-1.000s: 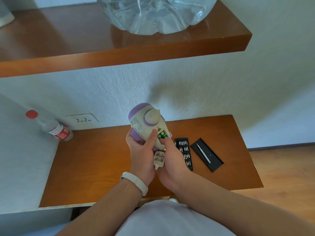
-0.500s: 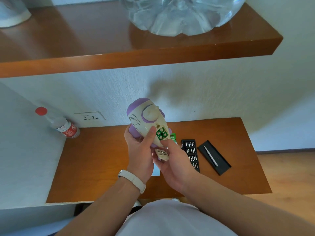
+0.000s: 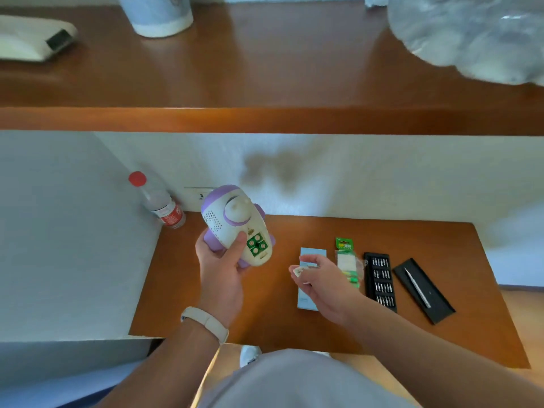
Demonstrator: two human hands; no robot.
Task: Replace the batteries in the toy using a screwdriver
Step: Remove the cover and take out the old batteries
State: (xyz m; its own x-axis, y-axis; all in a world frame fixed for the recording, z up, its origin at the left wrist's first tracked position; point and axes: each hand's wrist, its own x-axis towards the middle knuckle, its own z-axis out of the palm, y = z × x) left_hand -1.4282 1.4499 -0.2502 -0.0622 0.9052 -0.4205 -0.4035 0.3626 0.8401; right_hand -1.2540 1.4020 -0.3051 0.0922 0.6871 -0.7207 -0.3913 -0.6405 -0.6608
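My left hand grips a white and purple toy above the wooden table, thumb beside its open battery bay, where button cells sit on green. My right hand pinches the small white battery cover over a pale blue box. To its right lie a green battery pack, a black bit case and a silver screwdriver on a black tray.
A red-capped plastic bottle leans in the back left corner by a wall socket. A wooden shelf overhangs the table, carrying a cup, a white device and a clear plastic jug.
My right hand has come away from the toy to the right with the battery cover. The left hand and toy stay up. The view tilted, showing the shelf top.
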